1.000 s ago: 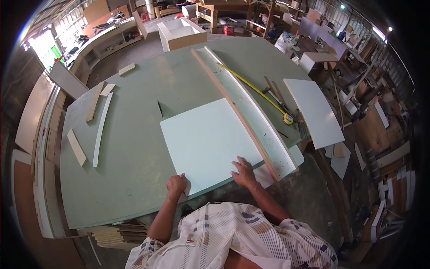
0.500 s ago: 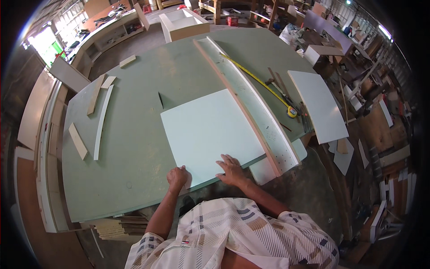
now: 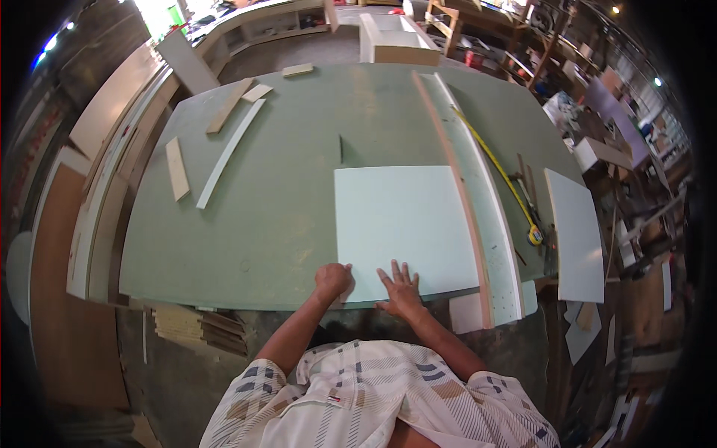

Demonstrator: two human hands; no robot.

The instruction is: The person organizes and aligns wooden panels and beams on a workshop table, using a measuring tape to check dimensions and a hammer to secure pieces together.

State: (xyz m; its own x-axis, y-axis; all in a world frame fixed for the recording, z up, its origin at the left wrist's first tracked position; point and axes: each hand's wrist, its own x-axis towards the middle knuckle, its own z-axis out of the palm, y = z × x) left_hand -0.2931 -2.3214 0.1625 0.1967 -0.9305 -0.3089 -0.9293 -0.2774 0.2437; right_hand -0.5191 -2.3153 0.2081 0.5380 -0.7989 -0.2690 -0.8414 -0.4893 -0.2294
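Observation:
A pale, square white panel (image 3: 403, 216) lies flat on the green tabletop (image 3: 284, 246), its near edge close to the table's front edge. At the panel's near left corner, my left hand (image 3: 333, 284) is closed in a fist, thumb toward the panel. Whatever its fingers hold, if anything, is hidden. My right hand (image 3: 404, 292) rests open on the panel near the front edge, fingers spread. Along the panel's right side lies a long white channel-shaped board piece (image 3: 493, 246) with a brown edge, jutting past the table front.
Right of the long piece lie a yellow tape measure (image 3: 534, 236), hand tools and another white panel (image 3: 575, 235). Wood strips (image 3: 177, 169) and a thin white strip (image 3: 230, 155) lie at the left. An open white box (image 3: 403, 52) stands beyond the table.
My view has swung left, so the table appears shifted right. My right hand's fingers have spread wider on the panel, and my left fist stays at its corner.

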